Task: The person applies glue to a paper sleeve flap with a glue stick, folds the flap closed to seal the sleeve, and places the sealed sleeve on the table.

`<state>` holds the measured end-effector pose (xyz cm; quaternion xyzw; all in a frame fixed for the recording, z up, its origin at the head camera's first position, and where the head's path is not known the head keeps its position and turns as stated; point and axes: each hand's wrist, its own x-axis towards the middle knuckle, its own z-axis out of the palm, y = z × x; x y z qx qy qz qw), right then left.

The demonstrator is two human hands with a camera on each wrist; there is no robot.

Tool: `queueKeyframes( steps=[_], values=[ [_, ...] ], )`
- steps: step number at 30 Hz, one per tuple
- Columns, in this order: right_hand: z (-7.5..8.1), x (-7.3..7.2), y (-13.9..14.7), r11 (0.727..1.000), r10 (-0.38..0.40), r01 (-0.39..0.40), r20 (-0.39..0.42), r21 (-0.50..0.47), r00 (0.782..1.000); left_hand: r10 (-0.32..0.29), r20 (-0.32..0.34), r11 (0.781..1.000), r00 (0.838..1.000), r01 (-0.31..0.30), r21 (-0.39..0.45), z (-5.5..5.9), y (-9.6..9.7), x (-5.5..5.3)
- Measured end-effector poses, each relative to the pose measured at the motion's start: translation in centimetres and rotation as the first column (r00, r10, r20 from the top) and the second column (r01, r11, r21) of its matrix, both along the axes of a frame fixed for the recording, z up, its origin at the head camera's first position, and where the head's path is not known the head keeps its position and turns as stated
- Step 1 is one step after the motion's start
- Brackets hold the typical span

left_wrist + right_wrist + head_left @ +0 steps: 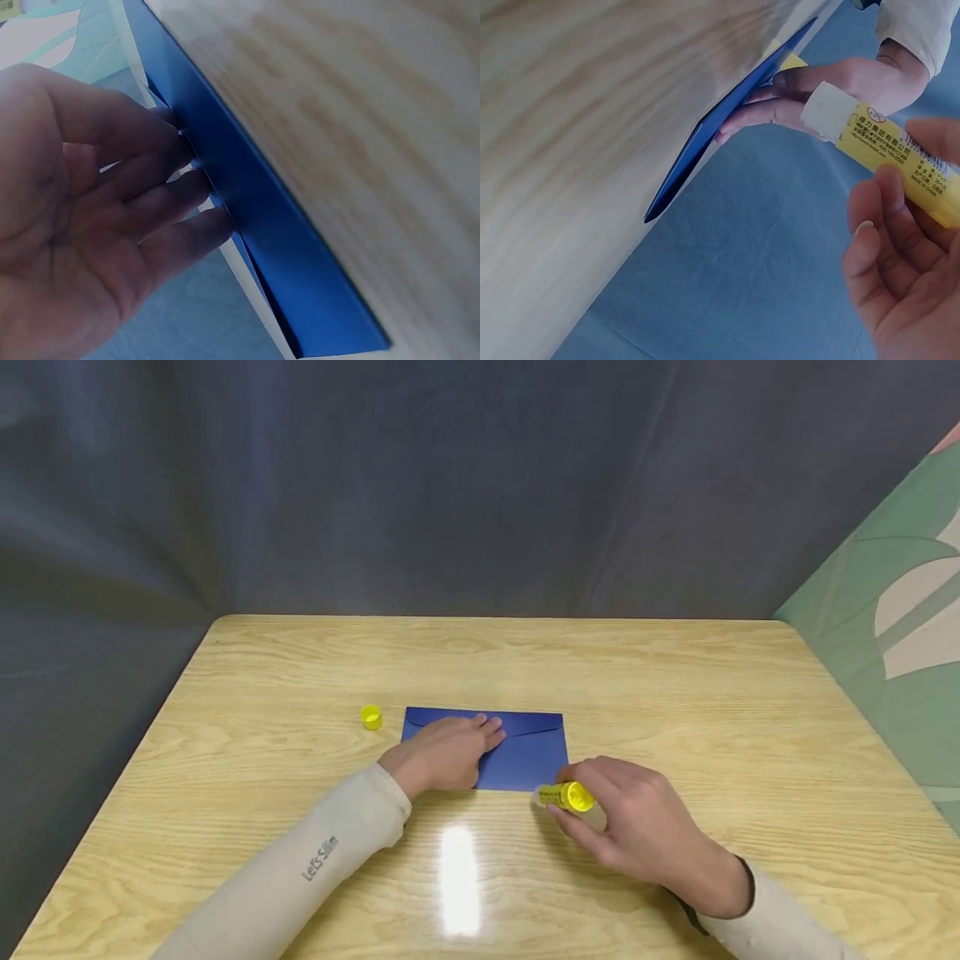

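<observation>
A blue envelope (525,768) lies on the table with its flap (525,722) along the far side. Across its left half rests my left hand (450,752), the fingers extended; in the left wrist view the fingertips (217,221) meet the edge of the flap. My right hand (637,814) grips an uncapped yellow glue stick (896,150) between thumb and fingers, near the envelope's front right corner. The white glue end (829,111) points toward the left hand. A yellow cap (371,717) sits to the left of the envelope.
The wooden table (675,677) ends at a far edge against a dark curtain (420,485). On the right hangs a green patterned cloth (877,610). A bright light reflection (459,881) falls on the tabletop in front of the envelope.
</observation>
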<state>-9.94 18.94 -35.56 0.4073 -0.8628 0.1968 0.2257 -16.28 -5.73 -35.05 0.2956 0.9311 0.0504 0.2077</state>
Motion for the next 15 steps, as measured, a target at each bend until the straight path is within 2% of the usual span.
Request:
queueKeyframes(
  steps=[8, 15],
  values=[
    [-0.1, 0.2, -0.2, 1.0, -0.002, 0.002, -0.007, 0.011, 1.0, 0.029, 0.023, 0.998, 0.999, -0.031, 0.055, -0.4, -0.2, 0.0],
    [-0.1, 0.3, -0.4, 1.0, 0.001, -0.001, 0.0, 0.004, 1.0, 0.093, 0.104, 0.986, 0.99, -0.106, 0.131, -0.4, -0.7, -1.0]
  ],
)
